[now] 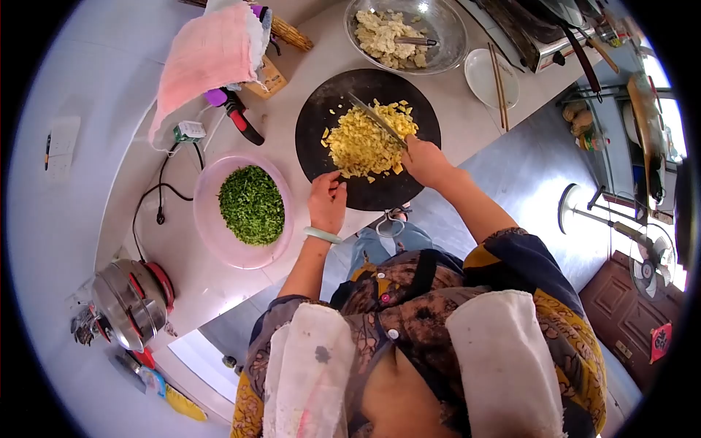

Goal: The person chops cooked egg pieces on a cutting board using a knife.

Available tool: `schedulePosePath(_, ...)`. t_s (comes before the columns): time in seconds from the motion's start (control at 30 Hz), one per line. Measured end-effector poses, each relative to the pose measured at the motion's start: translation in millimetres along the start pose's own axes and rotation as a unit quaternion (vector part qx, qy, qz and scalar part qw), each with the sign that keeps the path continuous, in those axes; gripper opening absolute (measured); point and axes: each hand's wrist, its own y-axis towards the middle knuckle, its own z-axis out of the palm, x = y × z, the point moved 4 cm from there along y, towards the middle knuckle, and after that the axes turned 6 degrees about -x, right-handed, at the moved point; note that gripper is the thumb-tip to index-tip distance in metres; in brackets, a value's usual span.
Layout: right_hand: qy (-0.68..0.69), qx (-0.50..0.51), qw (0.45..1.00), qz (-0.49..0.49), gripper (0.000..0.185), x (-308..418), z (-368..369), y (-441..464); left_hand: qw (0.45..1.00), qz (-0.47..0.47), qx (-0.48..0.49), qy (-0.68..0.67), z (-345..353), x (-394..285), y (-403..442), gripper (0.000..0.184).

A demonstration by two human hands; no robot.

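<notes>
A round black cutting board (314,131) lies on the counter with a heap of chopped yellow egg (365,142) spread over its middle. My right hand (427,160) is closed round the handle of a kitchen knife (376,119), and the blade slants up and left across the egg. At the board's lower left edge is my left hand (327,203), its fingers loosely bent and a little apart, near the egg's edge; I see nothing in it. Left of that hand stands a pink basin (208,226) holding finely chopped greens (251,204).
Behind the board sits a metal bowl (456,44) of pale crumbled food with a utensil in it. A white plate (478,84) with chopsticks (499,87) is at the counter's right edge. A pink cloth (201,55), a black cord (161,191) and a steel pot (131,299) are on the left.
</notes>
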Motion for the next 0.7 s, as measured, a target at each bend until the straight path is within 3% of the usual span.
schedulePosePath(0.17, 0.008, 0.005, 1.000, -0.002, 0.026, 15.0, -17.0, -5.9, 0.999, -0.032, -0.007, -0.009, 0.2, 4.6, -1.0, 0.029)
schedulePosePath(0.37, -0.011, 0.031, 0.999, -0.024, 0.026, 13.9, 15.3, 9.3, 0.980, -0.187, -0.003, -0.067, 12.2, 43.7, 3.1, 0.034)
schedulePosePath(0.6, 0.010, 0.033, 0.999, -0.023, 0.027, 30.9, -1.2, -2.9, 0.982, -0.172, -0.032, -0.073, 31.8, 52.0, 6.6, 0.034)
schedulePosePath(0.7, -0.018, 0.038, 0.999, -0.013, 0.028, 23.6, 13.9, 4.3, 0.979, -0.176, -0.034, -0.097, 35.0, 14.0, 14.6, 0.032)
